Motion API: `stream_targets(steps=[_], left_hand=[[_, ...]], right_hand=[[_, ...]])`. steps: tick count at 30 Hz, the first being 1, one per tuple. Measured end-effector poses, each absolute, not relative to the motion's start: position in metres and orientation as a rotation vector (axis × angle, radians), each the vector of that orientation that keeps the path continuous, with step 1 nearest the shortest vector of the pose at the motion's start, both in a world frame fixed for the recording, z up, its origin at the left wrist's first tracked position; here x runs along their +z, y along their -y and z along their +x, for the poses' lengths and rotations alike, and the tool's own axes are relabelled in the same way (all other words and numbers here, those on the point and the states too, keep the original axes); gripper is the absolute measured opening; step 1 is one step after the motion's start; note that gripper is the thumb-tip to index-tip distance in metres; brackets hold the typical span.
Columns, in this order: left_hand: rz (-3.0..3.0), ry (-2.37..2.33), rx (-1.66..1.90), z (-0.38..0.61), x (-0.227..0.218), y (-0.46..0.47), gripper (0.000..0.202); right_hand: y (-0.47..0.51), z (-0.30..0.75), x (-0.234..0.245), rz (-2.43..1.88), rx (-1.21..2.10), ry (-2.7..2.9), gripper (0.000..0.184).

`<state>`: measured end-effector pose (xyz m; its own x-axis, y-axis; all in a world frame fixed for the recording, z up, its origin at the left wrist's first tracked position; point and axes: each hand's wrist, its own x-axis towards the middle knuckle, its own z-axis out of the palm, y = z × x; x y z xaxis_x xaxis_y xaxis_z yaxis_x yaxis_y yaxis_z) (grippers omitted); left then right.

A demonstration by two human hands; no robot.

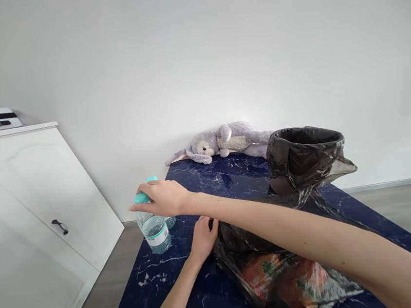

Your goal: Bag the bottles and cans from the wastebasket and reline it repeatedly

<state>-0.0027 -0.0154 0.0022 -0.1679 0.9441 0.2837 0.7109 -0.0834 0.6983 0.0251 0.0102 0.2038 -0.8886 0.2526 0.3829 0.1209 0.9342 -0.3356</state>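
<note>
My right hand (162, 197) reaches across to the left and closes over the top of a clear plastic water bottle (155, 233) with a teal cap (142, 198). This bottle stands near the left edge of the dark blue marbled table (189, 283). A second bottle (171, 221) stands just behind it, mostly hidden by the hand. My left hand (203, 237) lies lower, fingers curled on the edge of a dark see-through plastic bag (245, 248). The bag lies on the table and holds orange and green packaging (288, 277).
A bin lined with a black bag (305, 158) stands at the table's right side. A grey plush toy (222, 142) lies at the far edge against the white wall. A white cabinet (32, 216) stands to the left, with flat items on top.
</note>
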Motion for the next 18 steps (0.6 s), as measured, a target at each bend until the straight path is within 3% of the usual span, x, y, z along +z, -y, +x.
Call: stream_targets(steps=[8, 13, 18], left_hand=[[1.750, -1.786, 1.222, 0.000, 0.008, 0.020, 0.031], [1.691, -1.752, 1.266, 0.002, 0.009, 0.023, 0.033], [1.706, -1.738, 1.247, 0.008, 0.007, 0.026, 0.040]], right_hand=[[-0.022, 0.060, 0.220, -0.284, 0.473, 2.641, 0.052], [-0.035, 0.153, 0.247, -0.099, 0.620, 2.650, 0.036], [-0.042, 0.257, 0.256, -0.427, 0.987, 3.094, 0.037]])
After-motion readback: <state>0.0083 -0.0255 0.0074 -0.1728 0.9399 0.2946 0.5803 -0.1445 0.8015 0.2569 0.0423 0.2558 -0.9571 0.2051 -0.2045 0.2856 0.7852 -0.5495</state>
